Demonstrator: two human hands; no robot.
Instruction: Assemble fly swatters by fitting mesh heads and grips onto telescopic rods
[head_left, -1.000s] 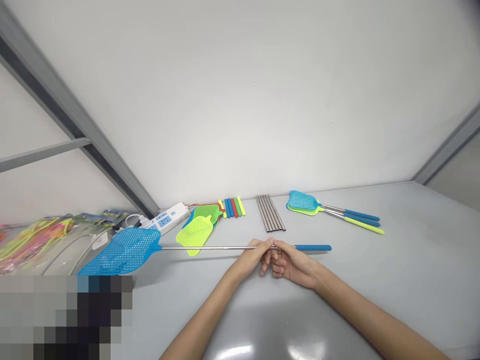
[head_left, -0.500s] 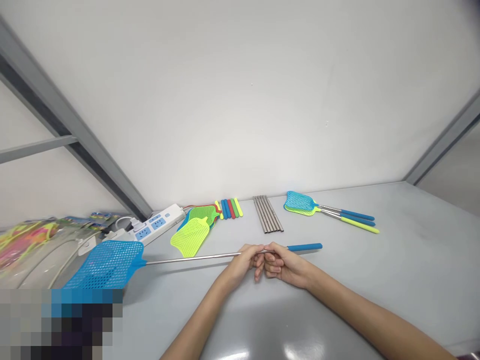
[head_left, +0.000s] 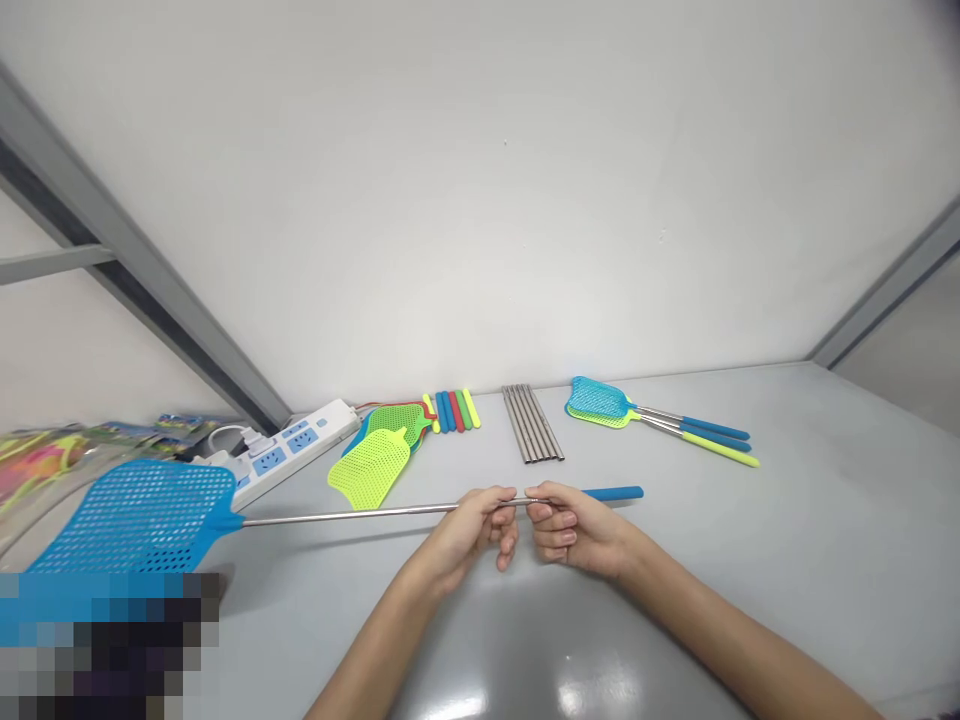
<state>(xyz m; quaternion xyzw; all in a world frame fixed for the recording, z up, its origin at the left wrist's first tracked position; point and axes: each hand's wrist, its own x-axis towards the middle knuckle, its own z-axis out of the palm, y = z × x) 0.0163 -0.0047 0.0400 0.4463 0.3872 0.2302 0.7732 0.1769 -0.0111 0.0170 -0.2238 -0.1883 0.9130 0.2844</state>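
Observation:
A blue fly swatter [head_left: 352, 514] with a long thin metal rod lies across both hands, its perforated head to the left and its blue grip to the right. My left hand [head_left: 480, 530] pinches the rod between thumb and fingers. Close beside it, my right hand [head_left: 574, 528] is closed around the rod just short of the blue grip. Beyond the hands lie several metal tubes [head_left: 531, 424] side by side. Loose swatter heads [head_left: 371, 468] in yellow, green and blue overlap to the left, near a row of coloured grips [head_left: 453, 411].
Swatters with rods and grips [head_left: 660, 415] lie together at the right rear of the grey table [head_left: 810, 520]. A white power strip [head_left: 300, 445] with plugs sits at the left, next to plastic-bagged items [head_left: 45, 465]. A white wall rises behind.
The swatter's blue head has moved left and the rod reaches out farther. My left hand has shifted left, widening the gap between my hands; my right hand stays nearly in place.

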